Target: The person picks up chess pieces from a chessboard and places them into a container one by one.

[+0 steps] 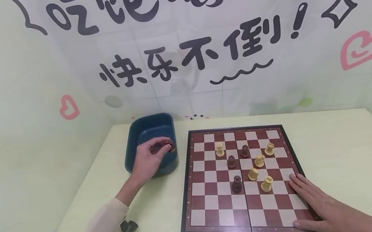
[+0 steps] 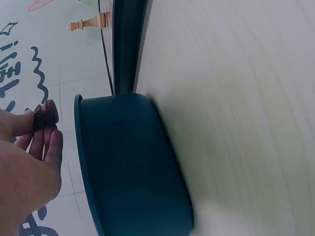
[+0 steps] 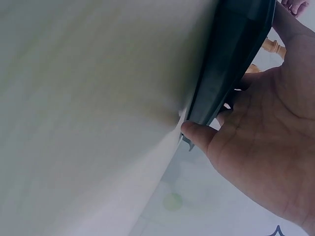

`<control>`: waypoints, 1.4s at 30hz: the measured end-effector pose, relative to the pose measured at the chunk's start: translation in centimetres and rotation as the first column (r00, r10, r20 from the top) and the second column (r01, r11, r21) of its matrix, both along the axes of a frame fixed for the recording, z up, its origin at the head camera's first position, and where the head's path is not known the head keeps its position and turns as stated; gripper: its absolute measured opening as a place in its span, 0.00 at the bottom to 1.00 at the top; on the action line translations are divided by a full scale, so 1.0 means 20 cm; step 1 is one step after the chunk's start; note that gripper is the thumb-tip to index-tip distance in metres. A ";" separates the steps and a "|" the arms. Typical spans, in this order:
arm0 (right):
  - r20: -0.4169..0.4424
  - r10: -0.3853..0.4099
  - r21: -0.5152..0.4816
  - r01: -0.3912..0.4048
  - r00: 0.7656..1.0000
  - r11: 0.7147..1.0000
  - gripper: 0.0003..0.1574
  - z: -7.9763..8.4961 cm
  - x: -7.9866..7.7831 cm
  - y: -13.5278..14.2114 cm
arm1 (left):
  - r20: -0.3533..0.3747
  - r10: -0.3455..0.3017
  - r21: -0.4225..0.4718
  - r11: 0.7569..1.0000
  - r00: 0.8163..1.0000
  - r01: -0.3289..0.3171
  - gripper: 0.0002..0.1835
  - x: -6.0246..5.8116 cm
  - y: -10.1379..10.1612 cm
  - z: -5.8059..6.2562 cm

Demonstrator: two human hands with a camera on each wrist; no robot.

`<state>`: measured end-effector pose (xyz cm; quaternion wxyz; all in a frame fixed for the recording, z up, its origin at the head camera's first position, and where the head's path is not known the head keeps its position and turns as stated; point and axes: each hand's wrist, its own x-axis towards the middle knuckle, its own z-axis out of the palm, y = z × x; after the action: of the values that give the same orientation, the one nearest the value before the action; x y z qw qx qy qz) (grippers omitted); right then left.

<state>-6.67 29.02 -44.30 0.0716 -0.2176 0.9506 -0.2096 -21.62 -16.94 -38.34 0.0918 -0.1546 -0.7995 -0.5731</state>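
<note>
My left hand (image 1: 146,160) is over the dark blue bin (image 1: 170,169), pinching a dark brown chess piece (image 2: 47,114) between thumb and fingers. Most of that piece is covered by the fingers. To the right lies a brown and white chessboard (image 1: 211,188). On it stand three dark pieces, one a dark chess piece (image 1: 237,185) near the centre fold, and several cream ones, among them a cream chess piece (image 1: 267,185). My right hand (image 1: 318,204) rests along the board's right edge, fingers extended onto the squares.
The board and bin share a pale table (image 1: 342,148). Behind them hangs a whitish backdrop (image 1: 169,102) with large dark lettering and pink hearts. A small black device (image 1: 129,228) sits at the left sleeve.
</note>
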 end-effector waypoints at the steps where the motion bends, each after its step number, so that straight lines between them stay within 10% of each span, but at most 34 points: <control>1: -0.002 -0.002 -0.002 0.002 1.000 1.000 0.63 0.00 0.00 0.00 | 0.004 0.001 -0.002 1.000 1.000 -0.001 0.09 0.00 0.00 0.00; 17: 0.005 -0.001 -0.006 0.001 1.000 1.000 0.63 0.00 0.01 0.00 | 0.030 0.107 -0.059 0.993 0.994 -0.105 0.11 -0.01 -0.07 -0.04; 42: -0.016 -0.005 -0.010 0.005 1.000 1.000 0.63 0.00 0.01 0.01 | 0.038 0.033 0.037 0.999 0.999 -0.034 0.13 0.02 -0.07 -0.06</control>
<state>-6.38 29.16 -44.29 0.0621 -0.2172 0.9506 -0.2129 -21.30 -18.34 -39.61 0.0893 -0.1288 -0.7927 -0.5891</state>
